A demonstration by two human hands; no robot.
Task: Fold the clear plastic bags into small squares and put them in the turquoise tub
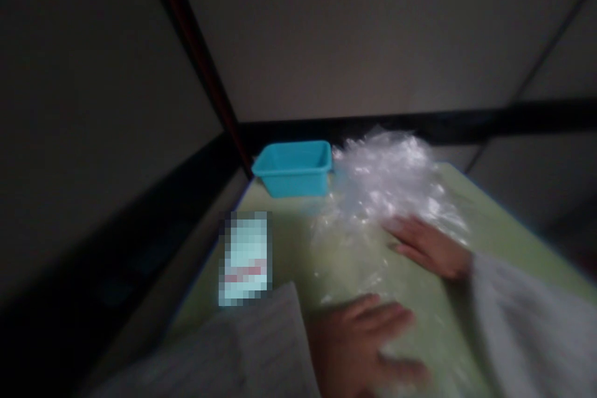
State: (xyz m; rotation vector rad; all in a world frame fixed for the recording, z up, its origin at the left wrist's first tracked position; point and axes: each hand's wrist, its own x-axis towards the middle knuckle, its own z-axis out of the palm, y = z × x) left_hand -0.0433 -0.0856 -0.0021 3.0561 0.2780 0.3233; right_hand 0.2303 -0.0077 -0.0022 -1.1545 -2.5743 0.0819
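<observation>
Clear plastic film (396, 168) lies bunched in a shiny heap at the far side of the table and spreads thinly toward me. My right hand (429, 245) rests on the near edge of the heap, its fingers stretched out to the left. Closer to me, my left hand (366, 345) lies palm down over the flat part of the film, fingers spread and slightly blurred. Neither hand is wrapped round anything. Light sleeves cover both wrists.
A turquoise plastic basin (296, 168) stands at the table's far left corner, beside the film. A blurred-out, lit rectangle (247, 258) lies near the left edge of the pale green table (289, 230). Walls (373, 31) rise behind and to the left.
</observation>
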